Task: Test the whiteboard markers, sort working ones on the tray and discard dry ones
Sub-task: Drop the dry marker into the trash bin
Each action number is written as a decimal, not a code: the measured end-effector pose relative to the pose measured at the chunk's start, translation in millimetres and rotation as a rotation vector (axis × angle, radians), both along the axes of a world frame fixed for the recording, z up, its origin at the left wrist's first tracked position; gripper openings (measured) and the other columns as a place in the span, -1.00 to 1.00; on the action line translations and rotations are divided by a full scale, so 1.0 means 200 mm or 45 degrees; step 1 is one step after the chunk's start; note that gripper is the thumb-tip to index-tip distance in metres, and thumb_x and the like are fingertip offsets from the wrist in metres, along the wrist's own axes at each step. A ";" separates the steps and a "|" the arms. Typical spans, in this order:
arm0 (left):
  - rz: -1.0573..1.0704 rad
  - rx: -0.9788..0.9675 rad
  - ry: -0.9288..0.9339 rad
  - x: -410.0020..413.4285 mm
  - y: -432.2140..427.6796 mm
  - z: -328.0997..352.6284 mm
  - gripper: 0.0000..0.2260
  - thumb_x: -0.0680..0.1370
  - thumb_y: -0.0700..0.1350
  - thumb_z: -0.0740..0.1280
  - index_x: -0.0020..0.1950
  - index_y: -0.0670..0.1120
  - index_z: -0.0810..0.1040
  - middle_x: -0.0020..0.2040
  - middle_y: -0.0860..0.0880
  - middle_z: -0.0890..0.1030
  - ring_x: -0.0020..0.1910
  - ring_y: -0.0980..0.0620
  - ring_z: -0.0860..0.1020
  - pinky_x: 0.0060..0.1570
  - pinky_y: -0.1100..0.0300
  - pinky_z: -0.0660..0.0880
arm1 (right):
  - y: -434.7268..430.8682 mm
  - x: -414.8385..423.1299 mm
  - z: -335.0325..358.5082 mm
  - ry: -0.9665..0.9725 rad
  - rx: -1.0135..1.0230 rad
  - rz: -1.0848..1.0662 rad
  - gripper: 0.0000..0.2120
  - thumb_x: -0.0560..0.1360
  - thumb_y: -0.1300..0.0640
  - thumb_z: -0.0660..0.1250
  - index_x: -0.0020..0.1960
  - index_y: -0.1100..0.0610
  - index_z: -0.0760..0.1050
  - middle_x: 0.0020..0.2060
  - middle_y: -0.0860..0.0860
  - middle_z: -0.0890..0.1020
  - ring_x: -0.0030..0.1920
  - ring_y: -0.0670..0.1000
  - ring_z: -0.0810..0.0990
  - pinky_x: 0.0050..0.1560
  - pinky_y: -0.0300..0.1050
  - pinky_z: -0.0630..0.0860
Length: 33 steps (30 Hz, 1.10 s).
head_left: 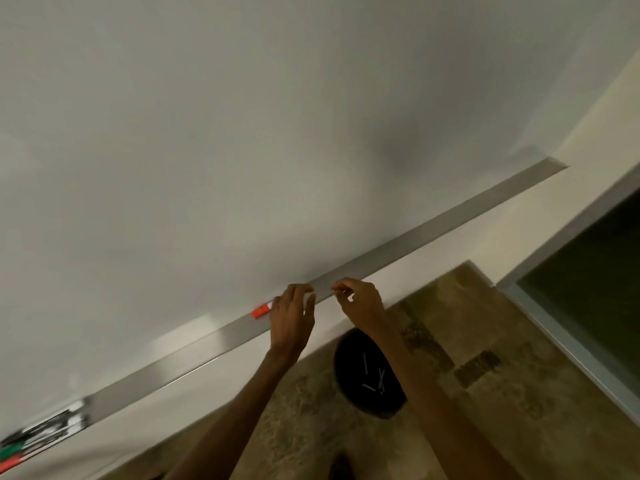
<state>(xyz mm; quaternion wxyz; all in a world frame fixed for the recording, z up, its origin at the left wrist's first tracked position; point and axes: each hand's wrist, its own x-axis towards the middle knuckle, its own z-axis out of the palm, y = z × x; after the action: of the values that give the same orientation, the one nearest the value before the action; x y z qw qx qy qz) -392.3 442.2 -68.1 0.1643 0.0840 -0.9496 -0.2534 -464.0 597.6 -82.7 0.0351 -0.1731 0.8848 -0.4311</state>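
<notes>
While the left hand point(292, 315) lies over the metal tray point(433, 233) beneath the whiteboard point(242, 133), an orange-ended marker point(260, 310) pokes out at its left side, resting on the tray. The fingers look fairly straight, but I cannot tell whether they grip it. The right hand point(360, 301) hovers just beside, fingers curled, thumb and forefinger nearly meeting (anything pinched there is too small to see). More markers point(38, 436) lie blurred at the tray's far left, and a black bin point(367, 375) stands on the floor below.
</notes>
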 end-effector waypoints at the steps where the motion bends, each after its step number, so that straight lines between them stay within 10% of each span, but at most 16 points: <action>1: 0.021 -0.042 -0.001 0.02 -0.05 0.01 -0.91 0.58 -0.14 0.31 0.06 -0.07 0.55 0.02 -0.03 0.61 -0.09 -0.04 0.57 -0.09 0.09 0.46 | -0.06 0.01 0.01 0.028 -0.015 0.043 -0.88 0.52 0.15 0.36 0.03 0.11 0.62 -0.08 -0.03 0.69 -0.13 -0.12 0.61 -0.04 -0.30 0.54; 16: 0.187 -0.177 -0.355 0.19 -0.40 -0.11 -0.88 0.50 -0.19 0.31 -0.05 -0.02 0.59 0.01 0.00 0.62 -0.01 -0.08 0.56 -0.20 0.10 0.40 | -0.54 0.10 -0.13 0.259 0.333 0.379 -0.79 0.35 0.23 0.43 -0.02 0.12 0.63 -0.08 0.03 0.69 -0.03 0.09 0.64 0.05 0.06 0.55; 33: -0.023 -0.067 -0.302 0.37 -0.65 0.26 -0.82 0.64 -0.12 0.12 0.23 -0.03 0.40 0.10 -0.07 0.59 -0.01 -0.08 0.56 -0.01 0.12 0.46 | -0.76 0.20 0.30 0.200 0.381 0.672 -0.71 0.57 -0.02 0.29 0.23 0.07 0.55 0.10 0.04 0.66 0.08 0.06 0.62 0.11 -0.06 0.55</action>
<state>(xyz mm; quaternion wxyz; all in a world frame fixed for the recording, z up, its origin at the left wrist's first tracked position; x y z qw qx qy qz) -318.3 311.3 -16.9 0.0507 0.1003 -0.9694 -0.2181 -423.7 446.4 -21.8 0.1025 -0.4225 0.8630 -0.2574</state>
